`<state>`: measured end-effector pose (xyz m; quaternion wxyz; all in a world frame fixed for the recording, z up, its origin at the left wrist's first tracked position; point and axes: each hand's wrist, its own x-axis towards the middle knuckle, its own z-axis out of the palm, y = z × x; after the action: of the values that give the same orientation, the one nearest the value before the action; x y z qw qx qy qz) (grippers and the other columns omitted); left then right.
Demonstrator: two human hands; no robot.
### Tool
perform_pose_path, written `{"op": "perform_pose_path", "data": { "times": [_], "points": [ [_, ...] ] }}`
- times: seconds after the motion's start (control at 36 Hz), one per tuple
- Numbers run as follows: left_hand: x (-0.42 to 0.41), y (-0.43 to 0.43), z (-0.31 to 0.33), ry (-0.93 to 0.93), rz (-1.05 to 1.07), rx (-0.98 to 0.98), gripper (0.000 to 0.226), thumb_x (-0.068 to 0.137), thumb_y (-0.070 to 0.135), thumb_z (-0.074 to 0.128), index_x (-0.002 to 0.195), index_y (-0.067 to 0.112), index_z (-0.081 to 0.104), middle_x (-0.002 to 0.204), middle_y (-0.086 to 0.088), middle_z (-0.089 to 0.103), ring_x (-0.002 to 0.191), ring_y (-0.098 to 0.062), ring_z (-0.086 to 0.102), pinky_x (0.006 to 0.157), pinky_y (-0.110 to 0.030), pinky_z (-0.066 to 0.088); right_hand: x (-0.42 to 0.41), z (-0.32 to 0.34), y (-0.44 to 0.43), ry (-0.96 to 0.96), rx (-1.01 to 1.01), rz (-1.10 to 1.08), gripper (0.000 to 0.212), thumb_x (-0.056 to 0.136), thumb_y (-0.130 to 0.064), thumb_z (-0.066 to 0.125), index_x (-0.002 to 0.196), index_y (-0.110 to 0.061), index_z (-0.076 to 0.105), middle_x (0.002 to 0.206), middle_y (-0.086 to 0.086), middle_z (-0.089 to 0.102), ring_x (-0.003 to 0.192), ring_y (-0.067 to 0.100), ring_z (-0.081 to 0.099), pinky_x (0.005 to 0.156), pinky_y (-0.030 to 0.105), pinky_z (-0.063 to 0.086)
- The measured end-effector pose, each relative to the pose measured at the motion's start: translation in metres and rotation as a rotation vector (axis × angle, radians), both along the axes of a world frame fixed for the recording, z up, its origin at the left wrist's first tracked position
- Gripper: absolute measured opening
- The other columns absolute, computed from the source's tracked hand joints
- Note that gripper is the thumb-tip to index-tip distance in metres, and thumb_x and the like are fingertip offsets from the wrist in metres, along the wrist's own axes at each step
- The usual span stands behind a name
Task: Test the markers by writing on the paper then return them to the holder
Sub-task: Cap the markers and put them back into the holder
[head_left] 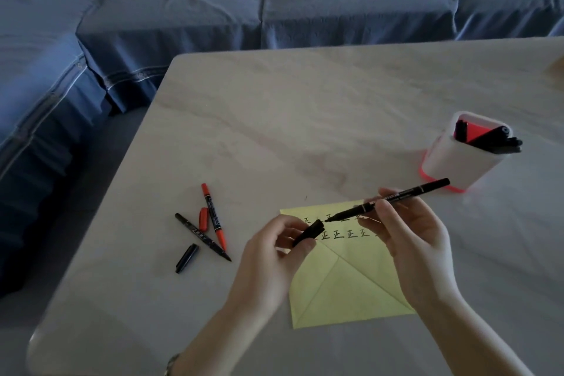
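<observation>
A: Head view, from my end: a pale, stone-veined table (305, 107) with a creased yellow paper (345, 281), folded along diagonals, rows of black characters near its far edge.

B: And the hands?

A: I see the right hand (418, 253) curled, fingers pinching a slim black marker (393, 197) mid-barrel, tip bare and pointing left above the paper. The left hand (274, 256) is curled too, thumb and fingers pinching its black cap (308, 233), the cap mouth just beside the tip, apart from it.

B: Other markers?

A: Left of the paper lie an uncapped red marker (213, 217) and an uncapped black one (203, 236), crossing, with a red cap (203, 218) and a black cap (186, 258) loose nearby. The holder (457, 162), a rounded white cup with a red base, stands far right with more markers inside.
</observation>
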<state>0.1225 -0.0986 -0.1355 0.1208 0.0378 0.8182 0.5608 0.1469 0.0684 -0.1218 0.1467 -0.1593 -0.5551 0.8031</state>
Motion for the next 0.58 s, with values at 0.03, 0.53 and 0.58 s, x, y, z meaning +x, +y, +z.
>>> {"op": "perform_pose_path", "data": {
  "times": [0.03,0.53,0.58],
  "points": [
    [0.0,0.001,0.001,0.005,-0.002,-0.002,0.015,0.081,0.015,0.068,0.082,0.029,0.063,0.083,0.016,0.068,0.075,-0.004,0.063,0.071,-0.019,0.049,0.001,-0.001,0.001,-0.007,0.009,-0.007,0.043,0.053,-0.044,0.078,0.084,-0.016,0.067,0.071,-0.001,0.07,0.069,0.012,0.068,0.065,0.02,0.055],
    [0.012,0.008,0.012,0.094,-0.123,-0.027,0.023,0.082,0.011,0.067,0.08,0.033,0.061,0.087,0.015,0.064,0.074,-0.003,0.059,0.065,-0.009,0.042,0.013,0.005,0.011,-0.053,0.017,0.124,0.07,0.048,-0.053,0.081,0.103,-0.019,0.054,0.082,0.012,0.074,0.075,0.019,0.07,0.061,0.024,0.056],
    [0.012,0.008,0.013,0.095,-0.119,-0.027,0.025,0.082,0.011,0.067,0.08,0.035,0.06,0.087,0.015,0.064,0.073,-0.003,0.058,0.066,-0.009,0.043,0.012,0.005,0.017,-0.055,0.03,0.051,0.071,0.043,-0.053,0.082,0.099,-0.018,0.056,0.078,0.009,0.073,0.072,0.019,0.071,0.058,0.022,0.055]
  ]
}}
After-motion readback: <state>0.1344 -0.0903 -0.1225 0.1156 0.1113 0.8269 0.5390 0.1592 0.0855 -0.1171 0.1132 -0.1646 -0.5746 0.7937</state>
